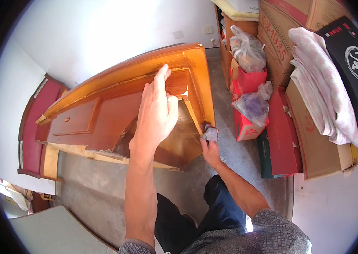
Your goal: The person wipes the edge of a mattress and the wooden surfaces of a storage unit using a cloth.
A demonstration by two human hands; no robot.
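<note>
A brown wooden furniture piece (80, 111), apparently a bed headboard or cabinet lying tilted, spans the middle; it has a panelled drawer front, a curved opening and a lighter orange-brown rim. My left hand (158, 108) is raised over its inner panel, empty, with the fingers extended and the thumb apart; whether it touches the wood cannot be told. Lower right, my right hand (211, 152) grips a crumpled grey cloth (211, 133) against the lower end of the rim. Near the inner corner, a whitish patch shows on the wood.
Red gift bags (250, 104) topped with plastic bags stand on the concrete floor at right. Beside them are cardboard boxes (315, 136), a folded pale cloth (321, 85) and a black box (353, 60). A maroon panel (34, 127) leans left; a pale tabletop (55, 231) lies lower left.
</note>
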